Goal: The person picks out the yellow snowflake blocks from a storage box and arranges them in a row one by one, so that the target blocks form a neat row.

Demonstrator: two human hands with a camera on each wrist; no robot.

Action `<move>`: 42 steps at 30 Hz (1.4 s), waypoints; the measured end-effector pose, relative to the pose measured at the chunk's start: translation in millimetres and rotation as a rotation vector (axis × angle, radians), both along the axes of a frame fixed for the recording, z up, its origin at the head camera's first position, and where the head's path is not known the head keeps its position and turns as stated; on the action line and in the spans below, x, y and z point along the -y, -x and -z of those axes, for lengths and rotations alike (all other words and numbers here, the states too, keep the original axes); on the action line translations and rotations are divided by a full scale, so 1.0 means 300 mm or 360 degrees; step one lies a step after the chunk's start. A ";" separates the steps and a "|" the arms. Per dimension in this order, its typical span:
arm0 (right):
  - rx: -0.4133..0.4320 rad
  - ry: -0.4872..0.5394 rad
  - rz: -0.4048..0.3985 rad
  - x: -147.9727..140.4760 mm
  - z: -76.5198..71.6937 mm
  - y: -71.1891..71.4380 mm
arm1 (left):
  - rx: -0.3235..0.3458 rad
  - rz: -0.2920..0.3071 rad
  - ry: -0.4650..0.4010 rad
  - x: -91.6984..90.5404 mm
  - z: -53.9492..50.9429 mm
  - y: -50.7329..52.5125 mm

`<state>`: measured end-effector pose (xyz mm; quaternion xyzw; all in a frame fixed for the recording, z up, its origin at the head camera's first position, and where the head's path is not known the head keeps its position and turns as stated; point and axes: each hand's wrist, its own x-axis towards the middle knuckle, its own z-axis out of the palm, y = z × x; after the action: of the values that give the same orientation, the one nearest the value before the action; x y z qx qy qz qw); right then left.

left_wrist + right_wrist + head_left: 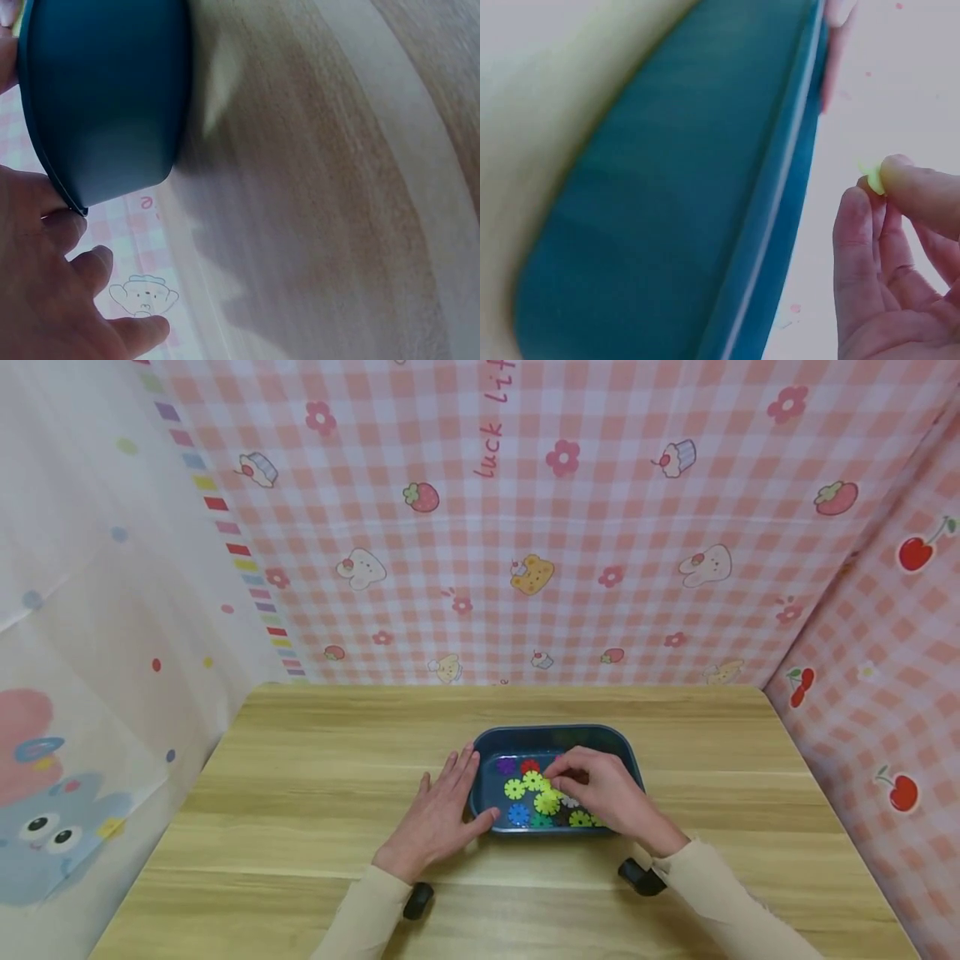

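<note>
A dark blue tray (555, 737) holds several small notched plastic discs: purple, red, yellow-green, blue (518, 814), green and white. My left hand (442, 818) rests against its left end, fingers fairly straight and thumb apart at the near corner. In the left wrist view, fingertips touch the rim of the tray (112, 97). My right hand (606, 792) is over the right half of the tray and pinches a yellow-green disc (877, 180) between thumb and finger. Part of the tray's contents is hidden beneath this hand.
The tray stands on a wood-grain table (337, 760). Pink checked cloth (480, 527) hangs behind and on the right, with white printed cloth (112, 568) on the left. Black wrist-worn devices (642, 877) sit under both wrists.
</note>
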<state>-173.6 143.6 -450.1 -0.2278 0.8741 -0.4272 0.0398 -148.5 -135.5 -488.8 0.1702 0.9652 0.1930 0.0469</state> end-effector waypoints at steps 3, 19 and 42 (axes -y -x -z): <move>0.0036 0.0040 -0.0009 0.007 -0.009 -0.033 | 0.0004 0.0001 0.0001 0.000 0.000 0.001; 0.0090 0.0166 -0.0171 0.076 -0.003 -0.184 | -0.0008 0.0004 -0.0009 0.002 -0.002 0.013; 0.0200 0.0094 -0.0328 0.194 0.104 -0.237 | -0.0005 0.0025 -0.0025 0.009 0.002 0.014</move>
<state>-102.4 85.5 -481.3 -0.2904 0.8289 -0.4598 0.1313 -152.6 -138.1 -489.3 0.1784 0.9624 0.1998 0.0454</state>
